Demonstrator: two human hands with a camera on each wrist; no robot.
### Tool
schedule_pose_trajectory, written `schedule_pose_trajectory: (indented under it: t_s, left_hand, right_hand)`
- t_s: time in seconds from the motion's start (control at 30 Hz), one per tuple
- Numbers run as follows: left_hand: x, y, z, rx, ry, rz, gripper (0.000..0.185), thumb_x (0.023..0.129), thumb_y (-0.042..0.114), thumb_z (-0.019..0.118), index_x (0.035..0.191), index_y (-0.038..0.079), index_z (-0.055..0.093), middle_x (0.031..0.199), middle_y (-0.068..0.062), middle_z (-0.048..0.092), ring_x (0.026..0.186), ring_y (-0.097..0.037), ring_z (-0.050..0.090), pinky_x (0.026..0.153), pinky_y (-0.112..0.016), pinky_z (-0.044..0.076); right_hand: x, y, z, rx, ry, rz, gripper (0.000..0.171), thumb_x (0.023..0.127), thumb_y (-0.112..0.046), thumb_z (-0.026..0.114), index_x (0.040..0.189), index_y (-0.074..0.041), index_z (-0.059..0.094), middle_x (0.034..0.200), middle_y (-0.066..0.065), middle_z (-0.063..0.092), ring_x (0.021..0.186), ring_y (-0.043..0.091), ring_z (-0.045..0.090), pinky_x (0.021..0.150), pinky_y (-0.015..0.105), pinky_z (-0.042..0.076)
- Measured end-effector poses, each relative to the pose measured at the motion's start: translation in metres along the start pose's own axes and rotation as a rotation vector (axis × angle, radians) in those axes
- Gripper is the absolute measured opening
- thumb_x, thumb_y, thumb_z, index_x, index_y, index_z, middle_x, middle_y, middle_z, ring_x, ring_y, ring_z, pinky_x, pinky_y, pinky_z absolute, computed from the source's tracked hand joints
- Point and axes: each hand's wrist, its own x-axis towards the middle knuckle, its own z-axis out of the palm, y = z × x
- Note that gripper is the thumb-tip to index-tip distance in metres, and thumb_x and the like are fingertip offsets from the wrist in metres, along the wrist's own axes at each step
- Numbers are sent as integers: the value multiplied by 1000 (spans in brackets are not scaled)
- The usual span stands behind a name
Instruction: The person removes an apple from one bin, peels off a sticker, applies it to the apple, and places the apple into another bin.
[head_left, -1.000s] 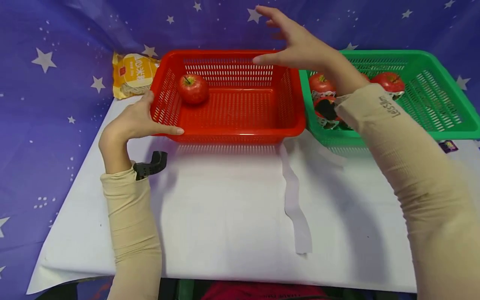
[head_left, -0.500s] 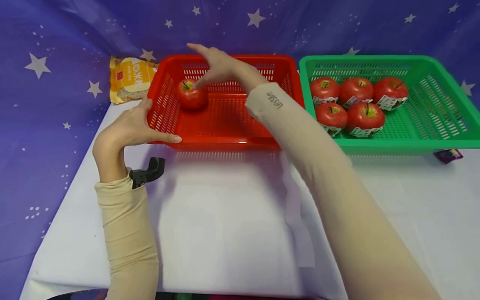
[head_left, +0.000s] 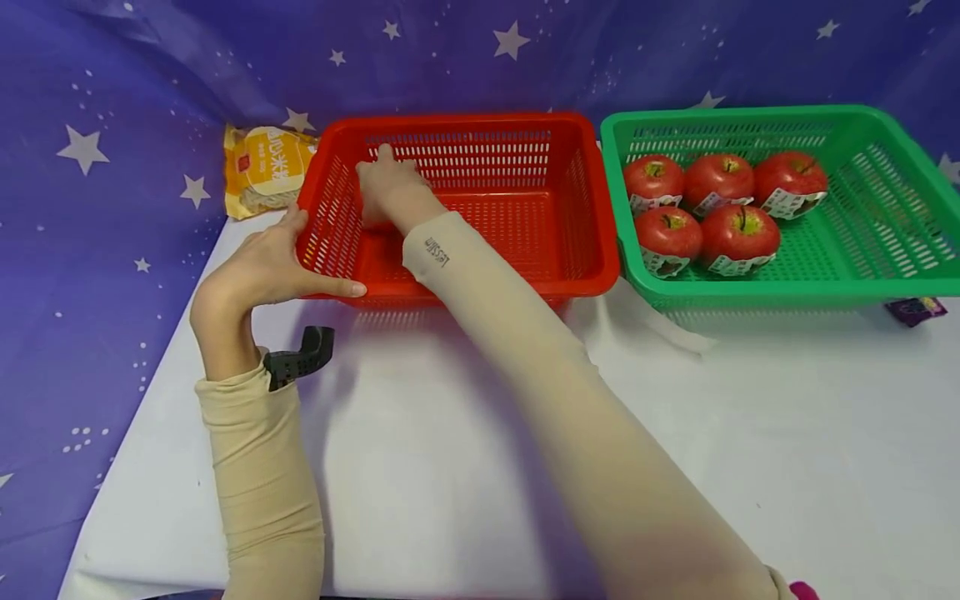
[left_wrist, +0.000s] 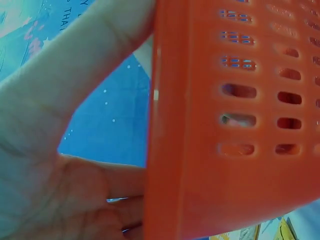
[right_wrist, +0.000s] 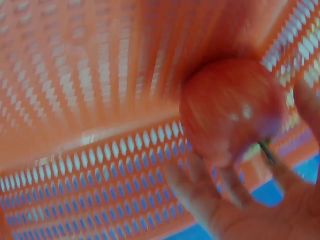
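A red basket (head_left: 450, 121) stands at the back of the white-covered table. My left hand (head_left: 258, 267) holds its front left corner, thumb along the front wall and fingers on the left wall; the left wrist view shows the hand (left_wrist: 65, 150) against the basket's corner (left_wrist: 225, 150). My right hand (head_left: 384, 187) reaches down into the basket's left rear part and hides the fruit there. In the blurred right wrist view a red apple (right_wrist: 230, 110) sits between the curled fingers (right_wrist: 235, 200) of that hand, by the slotted wall (right_wrist: 100, 75).
A green basket (head_left: 862, 283) to the right holds several red apples (head_left: 708, 179) with paper bands. A yellow packet (head_left: 266, 167) lies behind the red basket's left side. A small purple wrapper (head_left: 915, 310) lies at the far right. White cloth (head_left: 450, 433) covers the table.
My right hand came from above the baskets, swept left and dropped into the red basket onto the apple. The left hand stayed on the corner.
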Motion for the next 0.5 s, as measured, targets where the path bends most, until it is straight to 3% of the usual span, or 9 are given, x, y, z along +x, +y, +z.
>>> schedule_pose_trajectory:
  t_s: [0.17, 0.33, 0.4, 0.5]
  left_hand:
    - [-3, 0, 2, -4, 9, 1, 128, 67, 62, 77, 154, 4, 3, 143, -27, 39, 123, -42, 42, 98, -60, 40]
    - [-3, 1, 2, -18, 23, 12, 126, 67, 62, 78, 154, 3, 9, 140, -25, 43, 120, -41, 45, 95, -59, 42]
    - [-2, 1, 2, -20, 28, 24, 123, 66, 62, 78, 153, 1, 14, 138, -24, 45, 118, -40, 46, 94, -58, 44]
    - [-3, -1, 2, -16, 29, 32, 123, 66, 62, 78, 151, -2, 16, 138, -25, 44, 119, -40, 46, 95, -58, 43]
  right_hand:
    - [-6, -6, 10, 39, -75, 24, 90, 87, -29, 68, 153, -43, 8, 158, 6, 17, 123, 19, 42, 94, 28, 48]
    - [-16, 2, 7, 15, -206, 10, 91, 84, -27, 70, 151, -47, 12, 154, -7, 26, 119, 12, 39, 86, 24, 48]
    - [-19, 9, 4, -12, -251, -27, 88, 82, -30, 71, 151, -44, 18, 148, -8, 32, 118, 12, 37, 87, 25, 47]
    - [-24, 15, -3, -48, -291, -172, 82, 82, -33, 71, 150, -34, 27, 135, -3, 40, 117, 14, 38, 92, 27, 44]
